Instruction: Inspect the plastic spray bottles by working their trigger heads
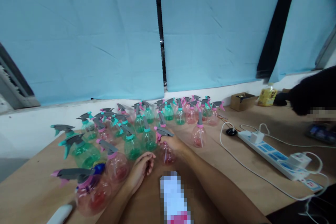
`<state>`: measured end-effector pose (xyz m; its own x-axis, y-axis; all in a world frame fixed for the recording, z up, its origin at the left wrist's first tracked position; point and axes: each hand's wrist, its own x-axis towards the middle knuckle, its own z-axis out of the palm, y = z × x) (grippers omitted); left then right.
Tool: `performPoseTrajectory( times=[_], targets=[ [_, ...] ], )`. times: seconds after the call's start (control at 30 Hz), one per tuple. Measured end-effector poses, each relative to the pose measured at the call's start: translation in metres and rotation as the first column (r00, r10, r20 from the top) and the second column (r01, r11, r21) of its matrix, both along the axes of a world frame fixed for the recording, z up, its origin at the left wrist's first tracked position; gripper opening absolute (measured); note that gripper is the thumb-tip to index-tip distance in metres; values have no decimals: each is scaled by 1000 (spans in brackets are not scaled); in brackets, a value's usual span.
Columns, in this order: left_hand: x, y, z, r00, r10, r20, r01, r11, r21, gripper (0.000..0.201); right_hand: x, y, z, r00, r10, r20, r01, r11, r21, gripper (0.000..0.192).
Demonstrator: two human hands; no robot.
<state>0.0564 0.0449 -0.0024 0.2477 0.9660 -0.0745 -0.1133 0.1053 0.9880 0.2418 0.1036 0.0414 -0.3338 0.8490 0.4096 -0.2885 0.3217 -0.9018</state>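
My right hand (170,141) is closed around the upper part of a pink spray bottle (168,154) with a grey and pink trigger head. Its fingertips are partly hidden behind that head. To the left of this bottle, my left hand (143,168) rests low over the table with loosely curled fingers and nothing in it. A green spray bottle (132,147) and a pink spray bottle (117,166) stand beside my left hand. Nearest on the left is another pink spray bottle (93,196). Between my forearms lies a phone (173,196) with a lit, blurred screen.
Several more green and pink spray bottles crowd the wooden table (215,175) toward the wall. On the right are a power strip (270,155) with chargers and cables, a black mouse-like object (231,132), a cardboard box (243,102) and a yellow-labelled jug (267,96). A person leans in at far right.
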Motion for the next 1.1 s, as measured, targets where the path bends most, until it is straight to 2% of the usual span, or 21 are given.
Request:
performPoseTrajectory(
  times=[0.2, 0.4, 0.57, 0.8, 1.0, 1.1],
  targets=[
    [1, -1, 1, 1000, 5, -7, -5, 1000, 11, 24, 3, 1, -4, 997, 3, 72, -6, 999, 48, 27],
    [1, -1, -1, 1000, -4, -3, 4, 1000, 24, 25, 1, 0, -5, 999, -32, 36, 32, 999, 2, 19],
    [1, -1, -1, 1000, -2, -7, 2, 1000, 19, 25, 3, 1, -7, 996, -21, 82, 20, 1000, 13, 32],
    [1, -1, 1, 1000, -1, -7, 1, 1000, 15, 25, 1, 1, -8, 998, -58, 26, 57, 998, 21, 18],
    [1, -2, 0, 1000, -4, -11, 4, 1000, 11, 25, 3, 0, -8, 995, -66, 73, 64, 998, 28, 29],
    [1, -2, 1, 1000, -3, -15, 3, 1000, 10, 24, 2, -1, -8, 998, -53, 32, 54, 999, -3, 24]
  ],
)
